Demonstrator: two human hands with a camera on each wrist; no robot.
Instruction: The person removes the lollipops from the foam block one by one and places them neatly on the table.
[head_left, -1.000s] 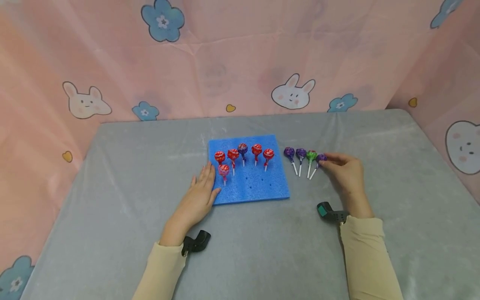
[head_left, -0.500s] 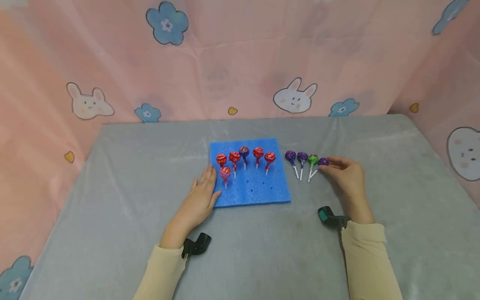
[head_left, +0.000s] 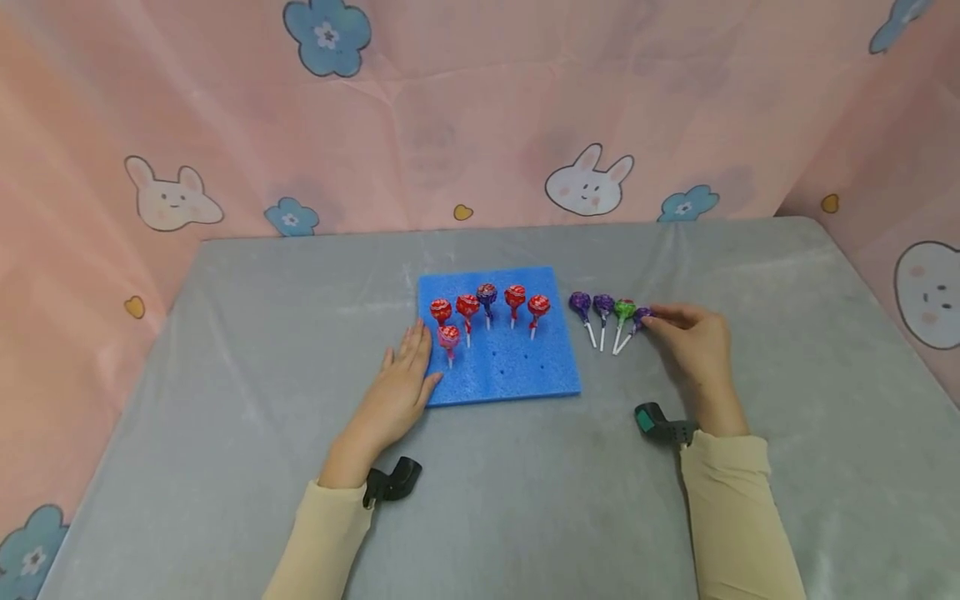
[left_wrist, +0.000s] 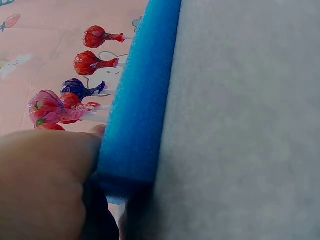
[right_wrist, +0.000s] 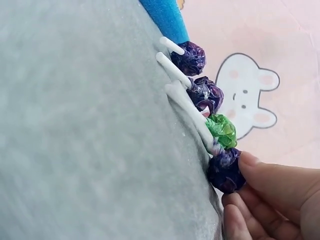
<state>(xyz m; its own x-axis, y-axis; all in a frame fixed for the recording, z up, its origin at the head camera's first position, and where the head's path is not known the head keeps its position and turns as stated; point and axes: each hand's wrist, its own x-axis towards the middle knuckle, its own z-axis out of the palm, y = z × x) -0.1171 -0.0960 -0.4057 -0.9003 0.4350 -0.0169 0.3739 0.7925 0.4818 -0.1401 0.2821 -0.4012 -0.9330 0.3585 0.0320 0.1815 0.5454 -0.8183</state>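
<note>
A purple-wrapped lollipop [right_wrist: 225, 175] lies at the right end of a short row on the table, its head pinched between thumb and fingers of my right hand [head_left: 693, 346]. Beside it are a green lollipop [head_left: 624, 309] and two more purple lollipops [head_left: 603, 306], all with white sticks toward me. My left hand [head_left: 393, 392] rests along the left edge of a blue foam board [head_left: 525, 379], fingers straight. Standing in the board are several red lollipops [head_left: 514, 296], one dark blue lollipop [head_left: 487, 294] and, front left, a pink lollipop [head_left: 448, 336].
Small holes show in the front part of the board. A grey cloth covers the table [head_left: 510, 500]. Behind it hangs a pink curtain [head_left: 480, 125] with rabbits and flowers. Each wrist carries a black camera mount [head_left: 393, 482].
My right hand stays at the purple lollipop, whose head has shifted slightly against the green one. The left hand keeps its place on the board. The head view tilts a little.
</note>
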